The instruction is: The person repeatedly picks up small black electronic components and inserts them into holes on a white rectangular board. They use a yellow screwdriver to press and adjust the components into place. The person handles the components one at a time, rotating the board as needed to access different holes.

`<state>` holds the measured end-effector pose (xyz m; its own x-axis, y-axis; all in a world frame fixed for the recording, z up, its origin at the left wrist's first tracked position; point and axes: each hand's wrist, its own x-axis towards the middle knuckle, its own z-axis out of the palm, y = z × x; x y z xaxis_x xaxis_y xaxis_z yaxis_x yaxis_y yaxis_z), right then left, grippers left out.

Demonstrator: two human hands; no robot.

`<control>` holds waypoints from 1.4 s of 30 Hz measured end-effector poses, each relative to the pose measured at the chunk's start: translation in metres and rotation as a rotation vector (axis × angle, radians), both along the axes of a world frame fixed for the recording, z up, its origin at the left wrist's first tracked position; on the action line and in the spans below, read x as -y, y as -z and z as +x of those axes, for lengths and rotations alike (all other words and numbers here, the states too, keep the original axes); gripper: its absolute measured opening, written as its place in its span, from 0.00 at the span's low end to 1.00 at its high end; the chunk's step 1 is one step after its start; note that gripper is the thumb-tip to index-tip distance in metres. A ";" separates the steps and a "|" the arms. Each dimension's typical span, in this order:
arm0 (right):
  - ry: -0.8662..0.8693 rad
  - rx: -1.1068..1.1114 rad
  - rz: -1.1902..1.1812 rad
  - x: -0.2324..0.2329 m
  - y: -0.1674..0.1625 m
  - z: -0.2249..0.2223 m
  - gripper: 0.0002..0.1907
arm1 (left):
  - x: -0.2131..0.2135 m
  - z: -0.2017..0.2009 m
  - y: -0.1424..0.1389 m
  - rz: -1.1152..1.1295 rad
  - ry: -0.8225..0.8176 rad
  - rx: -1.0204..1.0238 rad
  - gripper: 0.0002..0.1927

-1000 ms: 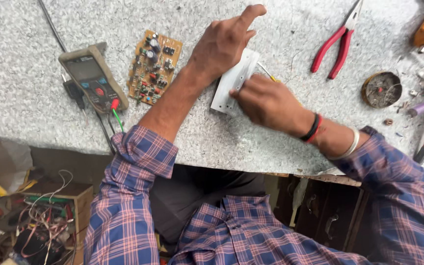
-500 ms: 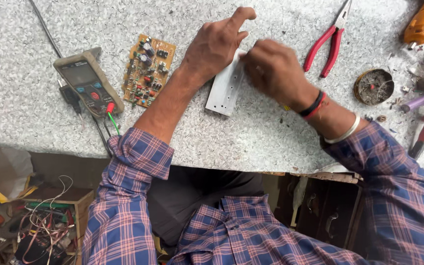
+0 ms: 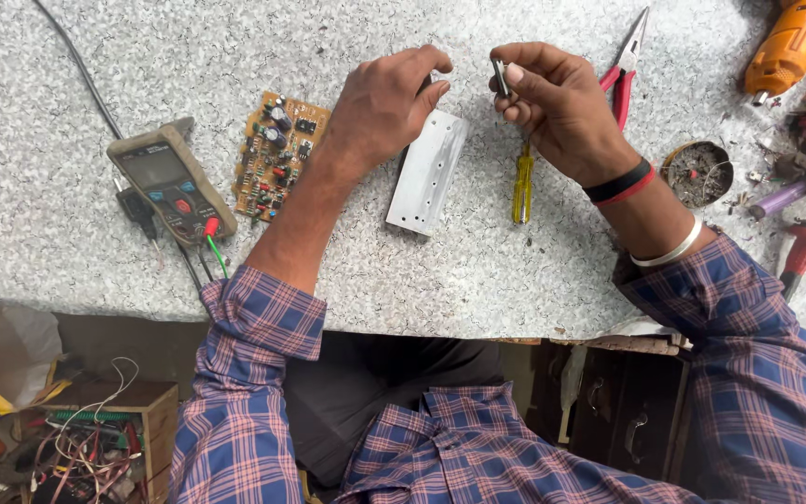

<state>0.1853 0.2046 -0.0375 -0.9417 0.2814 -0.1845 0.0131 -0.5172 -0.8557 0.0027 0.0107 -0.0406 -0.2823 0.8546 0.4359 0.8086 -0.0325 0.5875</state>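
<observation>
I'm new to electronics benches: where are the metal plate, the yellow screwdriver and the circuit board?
metal plate [image 3: 426,177]: head view, middle of its flat face.
yellow screwdriver [image 3: 521,187]: head view, on its handle.
circuit board [image 3: 280,154]: head view, centre of the board.

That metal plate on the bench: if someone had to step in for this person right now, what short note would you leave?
Left hand: rests over the top end of the grey metal plate, fingers curled, holding nothing I can see.
Right hand: raised, pinching a small dark part in its fingers.
Yellow screwdriver lies beside the plate, red pliers further right.
Circuit board and meter sit left, untouched.
Done: small part in hand. Left: cannot tell where it goes.
</observation>
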 end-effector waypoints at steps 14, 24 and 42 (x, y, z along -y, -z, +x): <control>-0.076 -0.033 -0.164 0.007 0.004 -0.003 0.12 | -0.002 0.011 -0.015 0.055 0.098 0.300 0.17; -0.074 0.079 0.463 0.022 -0.002 -0.011 0.08 | 0.003 0.009 -0.012 0.055 -0.021 0.126 0.06; -0.123 -0.146 1.352 0.040 -0.017 -0.006 0.09 | 0.008 0.005 -0.023 -0.354 -0.067 0.124 0.10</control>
<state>0.1796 0.1650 -0.0208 -0.9605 0.0754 0.2679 -0.1352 0.7147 -0.6862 0.0077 0.0032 -0.0175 -0.3749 0.9239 0.0764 0.7241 0.2404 0.6465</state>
